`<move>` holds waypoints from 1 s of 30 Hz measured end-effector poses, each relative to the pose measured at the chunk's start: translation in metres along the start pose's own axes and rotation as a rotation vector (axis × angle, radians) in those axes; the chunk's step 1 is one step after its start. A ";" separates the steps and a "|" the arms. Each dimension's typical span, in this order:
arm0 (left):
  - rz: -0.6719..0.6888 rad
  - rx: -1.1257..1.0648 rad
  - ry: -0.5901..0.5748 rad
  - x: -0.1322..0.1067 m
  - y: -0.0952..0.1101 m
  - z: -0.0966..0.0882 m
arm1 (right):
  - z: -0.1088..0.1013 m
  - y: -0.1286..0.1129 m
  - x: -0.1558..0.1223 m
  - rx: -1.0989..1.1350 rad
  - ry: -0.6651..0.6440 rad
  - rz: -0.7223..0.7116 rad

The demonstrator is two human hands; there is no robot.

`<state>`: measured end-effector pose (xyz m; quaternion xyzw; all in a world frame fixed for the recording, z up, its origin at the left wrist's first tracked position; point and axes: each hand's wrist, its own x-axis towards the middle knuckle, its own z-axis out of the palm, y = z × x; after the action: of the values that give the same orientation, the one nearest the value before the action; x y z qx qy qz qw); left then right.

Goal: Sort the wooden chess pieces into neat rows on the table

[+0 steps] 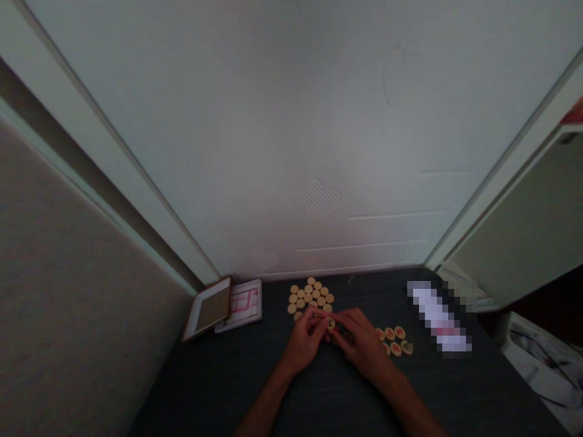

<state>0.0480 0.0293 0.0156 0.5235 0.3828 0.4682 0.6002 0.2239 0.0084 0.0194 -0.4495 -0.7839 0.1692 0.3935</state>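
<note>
Both hands meet at lower centre of frame, above a dark tabletop (pixel 337 400). Left hand (pixel 303 343) and right hand (pixel 367 349): fingertips drawn in from either side, pinching one marked disc (pixel 330 323) between them, nearly closed to its thickness. Disc face shows a dark character. Exact contact of each fingertip too small to tell.

Just beyond the hands: cluster of plain-faced discs (pixel 308 297), nearest ones partly hidden by the left hand. Right of the right hand: two rows of lettered discs (pixel 396 348), mostly red marks, partly covered by that hand. Left of centre, lower frame: brown-edged frame (pixel 211 309) overlapping a pink-and-white box (pixel 246 303). Lower right: pixelated item (pixel 439 318) on the tabletop.
</note>
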 end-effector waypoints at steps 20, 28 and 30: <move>0.033 0.047 0.011 0.002 0.000 -0.003 | 0.002 0.001 -0.001 0.016 0.024 0.001; 0.000 0.062 -0.043 0.002 -0.002 -0.006 | -0.007 -0.004 0.001 0.059 0.019 0.029; -0.012 0.066 -0.043 0.003 -0.003 -0.005 | -0.009 -0.005 0.002 0.074 0.015 0.039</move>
<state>0.0440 0.0335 0.0120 0.5507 0.3883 0.4402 0.5935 0.2277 0.0063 0.0287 -0.4510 -0.7652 0.2026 0.4123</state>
